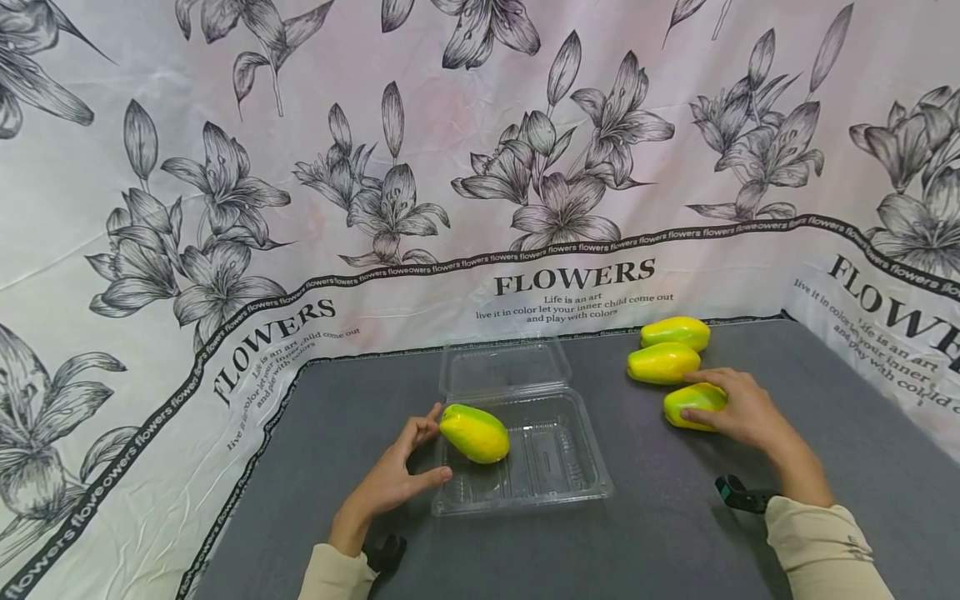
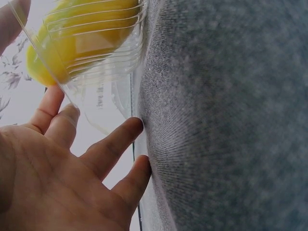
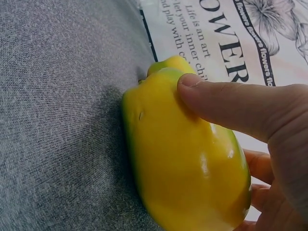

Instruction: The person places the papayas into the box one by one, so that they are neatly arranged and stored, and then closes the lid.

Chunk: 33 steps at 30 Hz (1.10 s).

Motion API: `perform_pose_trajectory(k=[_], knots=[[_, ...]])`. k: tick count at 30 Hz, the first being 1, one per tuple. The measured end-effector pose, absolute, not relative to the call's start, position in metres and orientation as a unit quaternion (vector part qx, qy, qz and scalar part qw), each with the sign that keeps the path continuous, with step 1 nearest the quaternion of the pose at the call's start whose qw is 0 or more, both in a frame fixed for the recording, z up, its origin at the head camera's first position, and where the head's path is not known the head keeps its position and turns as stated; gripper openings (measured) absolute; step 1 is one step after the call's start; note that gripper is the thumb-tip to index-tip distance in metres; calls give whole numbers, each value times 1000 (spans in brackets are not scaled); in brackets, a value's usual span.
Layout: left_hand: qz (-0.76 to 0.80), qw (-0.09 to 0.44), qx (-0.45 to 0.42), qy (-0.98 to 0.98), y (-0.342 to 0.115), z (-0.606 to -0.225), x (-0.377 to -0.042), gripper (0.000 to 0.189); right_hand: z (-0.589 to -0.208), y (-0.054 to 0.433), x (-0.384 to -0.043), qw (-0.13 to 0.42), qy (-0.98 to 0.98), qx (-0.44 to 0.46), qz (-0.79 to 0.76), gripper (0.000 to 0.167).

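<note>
A yellow-green papaya [image 1: 475, 434] lies in the left part of a clear plastic clamshell box [image 1: 600, 475], whose lid [image 1: 504, 368] is folded back towards the wall. At the box's left side is my left hand [image 1: 393, 475], fingers spread. In the left wrist view its fingertips [image 2: 54, 98] reach the box's rim, and the lower ones meet the tabletop. On the right, my right hand [image 1: 742, 410] grips the nearest of three papayas [image 1: 686, 406], thumb on one side and fingers on the other. The right wrist view shows this papaya [image 3: 187, 154] against the table.
Behind the gripped fruit lie two more papayas, a middle one [image 1: 660, 364] and a far one [image 1: 675, 333]. The grey tabletop [image 1: 540, 550] ends at a white cloth wall [image 1: 420, 308] printed with flowers. A dark band [image 1: 742, 496] sits at the right wrist.
</note>
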<state>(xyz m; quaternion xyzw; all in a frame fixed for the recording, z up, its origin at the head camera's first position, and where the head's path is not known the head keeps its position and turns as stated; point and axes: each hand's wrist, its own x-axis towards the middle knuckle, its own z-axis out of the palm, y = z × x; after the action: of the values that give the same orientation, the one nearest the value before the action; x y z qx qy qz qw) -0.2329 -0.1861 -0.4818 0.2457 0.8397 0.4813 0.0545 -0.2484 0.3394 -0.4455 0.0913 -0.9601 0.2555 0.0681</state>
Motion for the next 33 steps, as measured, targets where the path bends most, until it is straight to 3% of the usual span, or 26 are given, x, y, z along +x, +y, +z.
perform_pose_trajectory(k=[33], knots=[[484,65,245,837,-186,-481,-233,52,-448,341,-247,48,-963,92,250,63]])
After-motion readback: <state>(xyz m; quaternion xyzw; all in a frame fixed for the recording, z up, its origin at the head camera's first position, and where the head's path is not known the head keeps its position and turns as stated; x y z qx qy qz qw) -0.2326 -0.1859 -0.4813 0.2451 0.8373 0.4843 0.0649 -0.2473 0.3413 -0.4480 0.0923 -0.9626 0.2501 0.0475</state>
